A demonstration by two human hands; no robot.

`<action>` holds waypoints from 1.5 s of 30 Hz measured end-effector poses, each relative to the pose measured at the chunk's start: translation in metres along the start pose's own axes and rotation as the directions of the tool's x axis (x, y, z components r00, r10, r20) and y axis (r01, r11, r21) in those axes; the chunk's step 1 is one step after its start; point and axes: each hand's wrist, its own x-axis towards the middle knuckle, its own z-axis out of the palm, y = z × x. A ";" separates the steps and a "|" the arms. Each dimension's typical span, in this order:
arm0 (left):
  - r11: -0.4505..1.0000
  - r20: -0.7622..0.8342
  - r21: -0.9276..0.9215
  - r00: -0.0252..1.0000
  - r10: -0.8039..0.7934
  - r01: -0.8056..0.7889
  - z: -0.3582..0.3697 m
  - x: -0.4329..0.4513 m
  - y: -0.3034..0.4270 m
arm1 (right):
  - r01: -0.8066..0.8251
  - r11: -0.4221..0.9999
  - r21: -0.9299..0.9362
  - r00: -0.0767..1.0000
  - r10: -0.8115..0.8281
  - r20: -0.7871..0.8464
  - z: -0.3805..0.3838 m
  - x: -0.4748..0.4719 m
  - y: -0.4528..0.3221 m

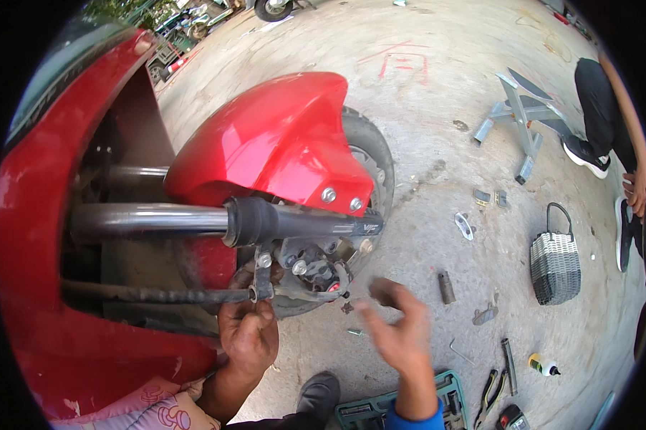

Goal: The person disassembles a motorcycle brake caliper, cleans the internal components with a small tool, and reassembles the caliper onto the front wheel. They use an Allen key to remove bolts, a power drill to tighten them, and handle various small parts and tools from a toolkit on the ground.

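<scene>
Before me is the front wheel (370,156) of a scooter with a red front fender (269,140) and a fork leg (312,221). Beside the fork's lower end sits a brake caliper (320,271), with a black hose (156,294) running to it through a metal bracket (263,274). My left hand (250,328) is at that bracket, its thumb and fingers closed around the hose's lower side; some fingertips are hidden behind. My right hand (401,325), blurred, is in the air right of the caliper, fingers apart and holding nothing visible.
Brake pads (485,314), a socket (446,287), a hex key (461,352), pliers (488,398), a small bottle (542,364) and a green tool case (376,404) lie on the concrete. A woven basket (555,269) and a metal stand (522,118) are farther right, near another person (602,113).
</scene>
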 end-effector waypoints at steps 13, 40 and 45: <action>0.995 0.028 -0.087 0.998 0.054 -0.052 -0.006 -0.001 -0.007 | 0.377 0.907 -0.187 0.871 -0.279 0.404 0.010 0.055 -0.080; 0.979 0.027 -0.147 0.989 0.148 -0.142 -0.006 -0.002 -0.010 | 0.225 0.974 -0.014 0.922 -0.208 0.327 0.021 0.039 -0.080; 0.971 0.068 -0.208 0.989 0.131 -0.114 -0.014 -0.003 -0.013 | 0.411 0.894 -0.180 0.898 -0.363 0.247 0.025 0.035 -0.073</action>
